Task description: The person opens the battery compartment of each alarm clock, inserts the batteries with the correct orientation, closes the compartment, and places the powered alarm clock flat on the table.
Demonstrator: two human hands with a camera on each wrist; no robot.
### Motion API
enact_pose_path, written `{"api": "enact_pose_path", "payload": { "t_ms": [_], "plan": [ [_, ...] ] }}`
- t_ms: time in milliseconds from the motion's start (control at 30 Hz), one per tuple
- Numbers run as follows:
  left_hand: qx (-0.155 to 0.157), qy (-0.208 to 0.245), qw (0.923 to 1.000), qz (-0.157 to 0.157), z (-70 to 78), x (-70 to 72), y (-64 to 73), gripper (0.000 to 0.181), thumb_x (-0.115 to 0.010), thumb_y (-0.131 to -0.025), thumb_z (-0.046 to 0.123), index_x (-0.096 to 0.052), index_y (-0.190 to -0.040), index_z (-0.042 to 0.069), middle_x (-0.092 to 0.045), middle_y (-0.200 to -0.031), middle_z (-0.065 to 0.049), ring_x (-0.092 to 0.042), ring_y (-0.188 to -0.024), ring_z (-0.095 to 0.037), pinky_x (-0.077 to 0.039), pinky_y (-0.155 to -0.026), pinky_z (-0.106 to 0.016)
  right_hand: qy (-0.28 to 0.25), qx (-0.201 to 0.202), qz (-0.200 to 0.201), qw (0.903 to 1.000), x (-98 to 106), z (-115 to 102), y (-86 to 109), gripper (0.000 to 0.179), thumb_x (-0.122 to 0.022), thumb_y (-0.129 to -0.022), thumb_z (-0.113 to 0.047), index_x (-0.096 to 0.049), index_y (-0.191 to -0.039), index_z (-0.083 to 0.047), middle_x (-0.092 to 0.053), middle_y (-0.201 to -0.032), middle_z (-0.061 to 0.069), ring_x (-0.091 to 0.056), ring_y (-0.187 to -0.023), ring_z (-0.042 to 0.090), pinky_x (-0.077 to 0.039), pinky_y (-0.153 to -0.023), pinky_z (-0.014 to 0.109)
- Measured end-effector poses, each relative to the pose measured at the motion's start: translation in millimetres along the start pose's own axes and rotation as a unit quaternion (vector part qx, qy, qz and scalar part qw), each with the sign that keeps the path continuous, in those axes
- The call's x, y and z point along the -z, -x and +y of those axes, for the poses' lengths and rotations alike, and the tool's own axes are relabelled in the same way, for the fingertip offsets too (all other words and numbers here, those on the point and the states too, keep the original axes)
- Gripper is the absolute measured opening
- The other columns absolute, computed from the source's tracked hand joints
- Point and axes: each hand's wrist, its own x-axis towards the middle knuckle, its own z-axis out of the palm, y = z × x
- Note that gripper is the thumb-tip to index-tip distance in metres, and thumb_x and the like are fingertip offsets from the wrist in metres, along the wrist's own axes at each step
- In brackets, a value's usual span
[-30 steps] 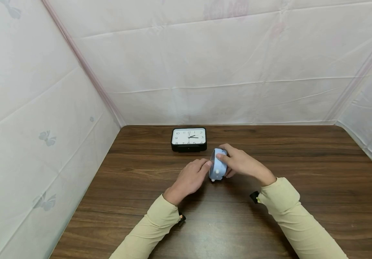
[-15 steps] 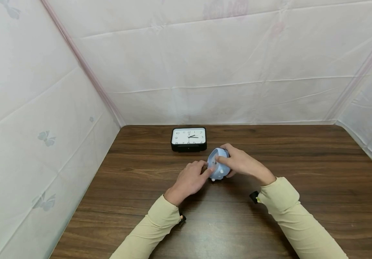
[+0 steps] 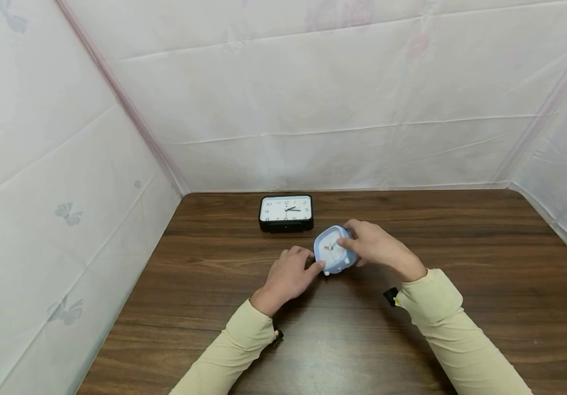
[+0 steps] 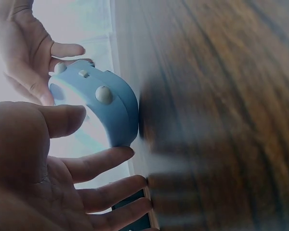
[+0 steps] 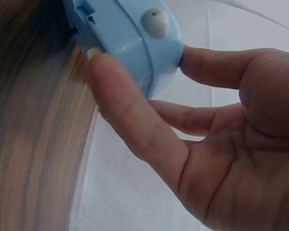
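A small light-blue alarm clock (image 3: 335, 237) with a pale face and white knobs sits between my hands, face turned up and tilted toward the left. My left hand (image 3: 290, 274) pinches its left lower edge; in the left wrist view the thumb (image 4: 67, 120) lies at the face side and the index finger (image 4: 103, 161) at the rim. From the right, my right hand (image 3: 379, 249) grips it, thumb over the face edge and other fingers behind. The right wrist view shows a fingertip at the clock's back (image 5: 120, 48). Whether the back touches the table cannot be told.
A black rectangular clock (image 3: 286, 225) with a white face stands behind and left of the blue one. The brown wooden table (image 3: 204, 263) meets a pale sheet wall (image 3: 283, 120) at the back. Another sheet wall (image 3: 66, 230) rises at the left.
The blue alarm clock has turned from standing on edge, face to the left, to face up. The left thumb has shifted slightly with it, and the right hand has moved slightly right.
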Motion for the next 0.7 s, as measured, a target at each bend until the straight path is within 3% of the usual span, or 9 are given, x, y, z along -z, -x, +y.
{"api": "enact_pose_path", "payload": {
  "t_ms": [367, 700],
  "plan": [
    [0.007, -0.007, 1.0, -0.001, 1.0, 0.1, -1.3, 0.047, -0.062, -0.108, 0.043, -0.069, -0.132, 0.003, -0.063, -0.139, -0.018, -0.058, -0.126, -0.038, -0.049, -0.103, -0.052, 0.068, -0.02, 0.01, 0.9975, -3.1, 2.8, 3.7, 0.034, -0.06, -0.11, -0.017, -0.053, -0.132, 0.009, -0.065, -0.081, 0.012, -0.067, -0.062, 0.022, -0.054, -0.061, 0.034],
    [0.005, -0.034, 0.9994, -0.002, 1.3, -3.2, -1.5, 0.051, -0.063, -0.106, 0.049, -0.07, -0.131, 0.004, -0.063, -0.139, -0.018, -0.058, -0.125, -0.038, -0.05, -0.101, -0.053, 0.063, -0.022, -0.002, 0.9978, -2.4, 8.3, 0.8, 0.033, -0.072, -0.103, -0.013, -0.056, -0.124, 0.008, -0.066, -0.085, 0.012, -0.07, -0.06, 0.02, -0.059, -0.06, 0.034]
  ]
}}
